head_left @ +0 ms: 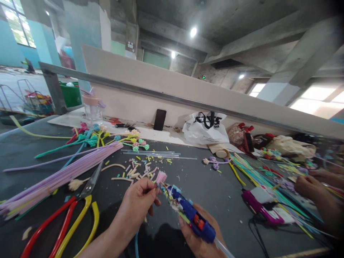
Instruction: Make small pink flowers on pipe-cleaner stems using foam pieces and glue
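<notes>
My left hand (138,200) is closed in a pinch on a small pink fuzzy flower piece (160,177), held just above the dark table (204,186). My right hand (200,236) is wrapped around a blue glue gun (192,215) with an orange trigger. The gun's nozzle points up-left and meets the pink piece. Bits of coloured fuzz stick to the gun's front.
A bundle of lilac pipe cleaners (67,172), scissors with red and yellow handles (72,218) and cut scraps (137,172) lie at left. Finished fuzzy flowers (107,138) are behind. Another person's hands (314,186) work at right by a purple glue gun (258,206).
</notes>
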Demonstrator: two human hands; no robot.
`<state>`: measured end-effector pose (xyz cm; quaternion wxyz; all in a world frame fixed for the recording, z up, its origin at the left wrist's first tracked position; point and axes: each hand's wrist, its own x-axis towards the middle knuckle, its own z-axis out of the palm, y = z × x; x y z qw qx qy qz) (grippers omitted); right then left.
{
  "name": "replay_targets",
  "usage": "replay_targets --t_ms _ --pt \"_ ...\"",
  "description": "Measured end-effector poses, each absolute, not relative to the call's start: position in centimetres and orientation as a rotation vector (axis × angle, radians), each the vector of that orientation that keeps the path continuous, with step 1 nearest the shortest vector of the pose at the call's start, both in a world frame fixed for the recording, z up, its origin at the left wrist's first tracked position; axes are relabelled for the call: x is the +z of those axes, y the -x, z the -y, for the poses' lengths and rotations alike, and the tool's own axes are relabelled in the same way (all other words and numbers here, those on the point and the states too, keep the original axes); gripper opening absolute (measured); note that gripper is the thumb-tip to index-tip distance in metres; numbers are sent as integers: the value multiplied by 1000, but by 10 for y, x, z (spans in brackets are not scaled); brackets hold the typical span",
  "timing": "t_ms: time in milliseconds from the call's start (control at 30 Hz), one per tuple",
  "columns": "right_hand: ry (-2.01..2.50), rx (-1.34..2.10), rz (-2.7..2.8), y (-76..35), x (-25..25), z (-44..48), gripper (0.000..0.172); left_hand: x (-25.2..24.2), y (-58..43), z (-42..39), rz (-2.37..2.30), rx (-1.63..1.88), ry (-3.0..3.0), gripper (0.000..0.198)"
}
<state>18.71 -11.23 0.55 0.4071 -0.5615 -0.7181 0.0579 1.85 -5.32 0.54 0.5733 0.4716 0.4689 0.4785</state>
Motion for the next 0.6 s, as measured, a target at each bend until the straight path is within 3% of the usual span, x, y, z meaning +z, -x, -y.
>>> replay_targets --t_ms 267,600 --pt "1451 225 1717 -190 7 115 21 11 -16 56 -1045 1153 -1010 14" --pt "1398 397 1528 -184 7 119 19 9 -9 55 -575 939 -640 12"
